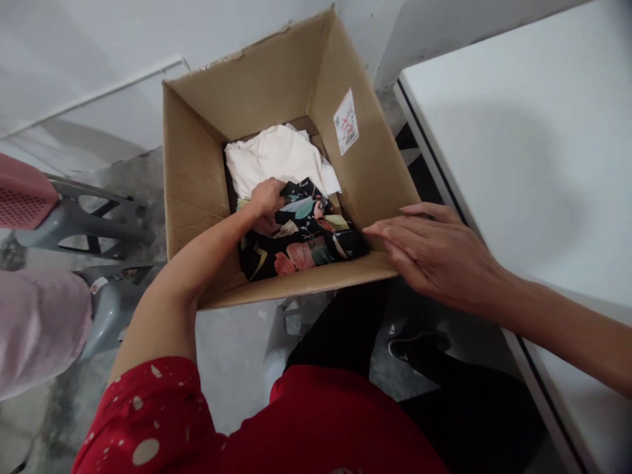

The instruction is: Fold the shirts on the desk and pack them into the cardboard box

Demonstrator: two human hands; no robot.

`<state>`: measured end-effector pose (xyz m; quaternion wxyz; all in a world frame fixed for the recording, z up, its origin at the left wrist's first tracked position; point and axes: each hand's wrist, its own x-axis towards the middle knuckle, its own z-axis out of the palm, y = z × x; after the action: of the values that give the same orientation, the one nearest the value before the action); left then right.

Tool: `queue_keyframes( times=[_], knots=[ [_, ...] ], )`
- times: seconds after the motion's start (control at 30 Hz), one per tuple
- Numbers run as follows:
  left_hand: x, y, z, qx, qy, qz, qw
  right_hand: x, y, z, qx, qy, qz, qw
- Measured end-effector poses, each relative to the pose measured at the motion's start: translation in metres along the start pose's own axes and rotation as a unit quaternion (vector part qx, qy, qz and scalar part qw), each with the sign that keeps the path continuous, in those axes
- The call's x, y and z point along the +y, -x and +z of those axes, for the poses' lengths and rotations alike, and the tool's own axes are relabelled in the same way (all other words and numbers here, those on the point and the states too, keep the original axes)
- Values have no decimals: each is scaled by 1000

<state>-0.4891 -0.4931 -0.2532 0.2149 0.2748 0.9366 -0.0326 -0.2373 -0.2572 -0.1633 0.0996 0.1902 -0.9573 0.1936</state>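
A deep cardboard box (pixel 247 79) stands in front of me with its top uncovered. Inside it, folded black floral fabric (pixel 296 253) lies at the near side, and cream-white fabric (pixel 276 155) lies behind that. My left hand (pixel 268 201) reaches down into the box, its fingers curled at the upper left edge of the floral fabric; the fingertips are partly hidden. At the box's near right corner, my right hand (pixel 424 250) rests with fingers stretched out against the cardboard rim. Between that hand's fingers I see nothing held.
A white table-like surface (pixel 503 164) runs along the right. Grey plastic stools (pixel 113 306) stand to the left, one with a pink perforated piece (pixel 24 191) on it. Light pink fabric (pixel 44 329) is at the left edge. A white wall (pixel 89 52) rises behind the box.
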Motion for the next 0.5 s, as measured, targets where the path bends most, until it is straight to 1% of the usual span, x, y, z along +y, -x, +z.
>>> queue_keyframes(
  times=[0.07, 0.3, 0.43, 0.5],
  knots=[
    [-1, 1, 0, 5, -10, -15, 1000, 1, 1, 1, 0, 4, -1, 1000],
    [11, 4, 9, -54, 22, 9, 998, 1, 2, 2, 11, 10, -18, 1000],
    [10, -3, 13, -53, 31, 4, 998, 1, 1, 0, 10, 17, -28, 999],
    [7, -5, 12, -55, 44, 14, 997, 1, 0, 0, 6, 17, -31, 999]
  ],
)
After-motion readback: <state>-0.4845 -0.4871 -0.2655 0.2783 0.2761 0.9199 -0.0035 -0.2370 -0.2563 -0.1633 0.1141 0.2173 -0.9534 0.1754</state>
